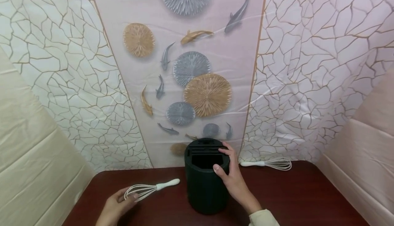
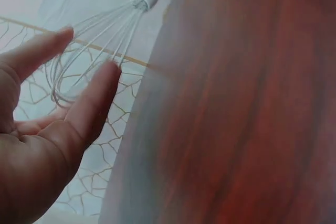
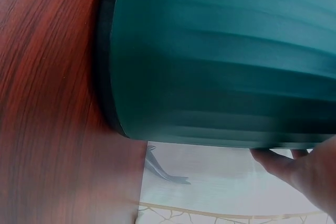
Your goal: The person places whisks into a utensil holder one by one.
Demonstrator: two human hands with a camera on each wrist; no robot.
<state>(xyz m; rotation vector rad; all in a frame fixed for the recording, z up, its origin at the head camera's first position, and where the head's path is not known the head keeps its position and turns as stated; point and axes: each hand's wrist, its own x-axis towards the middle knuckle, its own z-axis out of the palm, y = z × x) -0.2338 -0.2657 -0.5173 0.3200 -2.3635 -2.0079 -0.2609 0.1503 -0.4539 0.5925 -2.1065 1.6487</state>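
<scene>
A dark green cylindrical utensil holder (image 1: 205, 185) stands upright on the red-brown table (image 1: 295, 198), with slots and an opening in its top. My right hand (image 1: 223, 160) grips its rim, thumb on the near edge and fingers over the far side. The right wrist view shows the holder's ribbed wall (image 3: 220, 61) close up and my fingers (image 3: 294, 166) at its top. A white-handled wire whisk (image 1: 154, 187) lies left of the holder. My left hand (image 1: 129, 198) touches its wire loops with straight fingers; in the left wrist view the whisk (image 2: 105, 40) lies just past my fingertips (image 2: 100, 85).
A second white whisk (image 1: 271, 164) lies at the table's back right edge against a patterned backdrop (image 1: 197, 82) with fish and discs. Cream cloth walls (image 1: 30, 143) stand on both sides.
</scene>
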